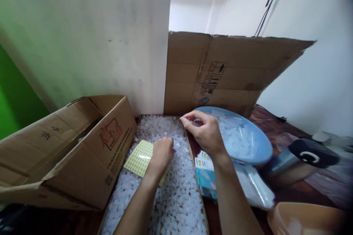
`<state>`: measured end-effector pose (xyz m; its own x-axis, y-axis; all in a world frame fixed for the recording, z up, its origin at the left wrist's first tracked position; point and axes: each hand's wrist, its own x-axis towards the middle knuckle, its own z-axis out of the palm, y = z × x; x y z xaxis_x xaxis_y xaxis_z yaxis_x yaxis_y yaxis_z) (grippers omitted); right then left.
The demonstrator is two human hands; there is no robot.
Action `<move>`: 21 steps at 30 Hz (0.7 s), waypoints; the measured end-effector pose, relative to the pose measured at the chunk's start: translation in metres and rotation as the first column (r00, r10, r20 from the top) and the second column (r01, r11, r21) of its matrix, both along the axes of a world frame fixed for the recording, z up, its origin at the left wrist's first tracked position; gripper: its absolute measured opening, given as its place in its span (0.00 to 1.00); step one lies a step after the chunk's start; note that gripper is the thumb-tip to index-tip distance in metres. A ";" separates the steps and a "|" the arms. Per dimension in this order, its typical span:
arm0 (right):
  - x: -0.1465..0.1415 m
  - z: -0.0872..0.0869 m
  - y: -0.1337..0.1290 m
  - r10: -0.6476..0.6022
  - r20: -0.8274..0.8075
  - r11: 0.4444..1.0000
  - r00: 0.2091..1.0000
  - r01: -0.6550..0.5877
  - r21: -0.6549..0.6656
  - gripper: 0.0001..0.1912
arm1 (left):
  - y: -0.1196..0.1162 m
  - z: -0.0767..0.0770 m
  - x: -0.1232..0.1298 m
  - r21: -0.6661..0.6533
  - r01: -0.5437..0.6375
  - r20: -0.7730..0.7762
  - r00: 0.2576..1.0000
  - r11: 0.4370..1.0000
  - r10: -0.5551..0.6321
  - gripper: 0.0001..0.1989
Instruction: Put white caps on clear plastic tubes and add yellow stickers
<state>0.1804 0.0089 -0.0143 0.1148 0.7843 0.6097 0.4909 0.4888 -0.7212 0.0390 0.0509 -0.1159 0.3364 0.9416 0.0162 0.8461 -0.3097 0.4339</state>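
Note:
My left hand is closed, fingers curled down, above a shallow tray full of small white translucent pieces. Whatever its fingers may hold is hidden behind the knuckles. Beneath that wrist, a pale yellow sheet of small round stickers lies on the pieces, partly covered by the arm. My right hand is pinched, thumb against index finger, over the tray's right edge. Anything in that pinch is too small to name. Just right of it is a blue basin holding clear plastic pieces.
An open cardboard box stands on the left. Flattened cardboard and a white panel lean behind. Printed packets, clear plastic bags, a dark-capped bottle and an orange tub lie to the right.

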 end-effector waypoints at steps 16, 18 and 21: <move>0.003 0.001 -0.003 0.032 -0.268 0.999 0.963 -0.032 0.002 0.07 | -0.009 0.078 -0.016 0.201 -0.100 0.752 0.653 0.974 -0.088 0.09; 0.002 -0.001 -0.002 0.067 -0.301 0.998 0.951 -0.067 0.010 0.08 | -0.015 0.086 -0.018 0.140 -0.057 0.920 0.376 0.988 -0.109 0.12; -0.001 -0.004 0.000 0.118 -0.359 0.993 0.926 -0.117 0.024 0.08 | -0.020 0.093 -0.019 0.078 0.059 0.997 0.013 0.995 -0.079 0.14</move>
